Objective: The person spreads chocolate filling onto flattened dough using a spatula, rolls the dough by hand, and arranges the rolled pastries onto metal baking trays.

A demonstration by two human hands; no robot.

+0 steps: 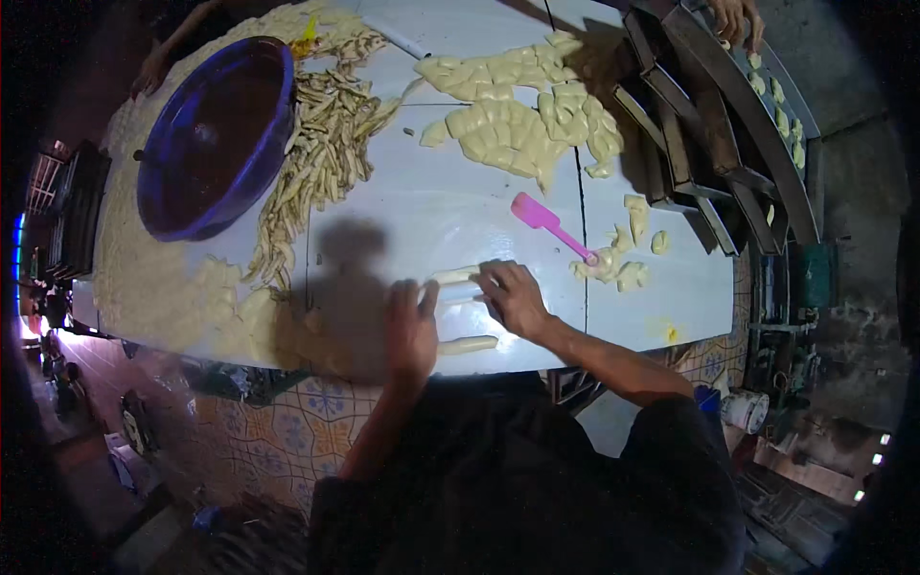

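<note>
Close to the table's front edge, a pale dough strip [455, 275] lies between my two hands. My left hand [412, 331] is at its left end, fingers bent and thumb toward the middle. Curled over its right end are the fingers of my right hand [516, 299]. Just below this strip, a whitish bar-like shape [460, 292] spans the gap between the hands; whether it is a roller or shine on the table I cannot tell. A second dough strip [468, 345] rests nearer me. To the right lies a pink spatula [551, 226], its handle end touching dough scraps [604, 268].
Cut dough pieces [508, 125] spread across the far middle. Left are a large purple basin [216, 139], a heap of dark-filled strips [321, 144] and loose flour [182, 297]. Stacked metal trays [685, 125] stand far right. Co-workers' hands show at far left [149, 75] and far right [736, 19].
</note>
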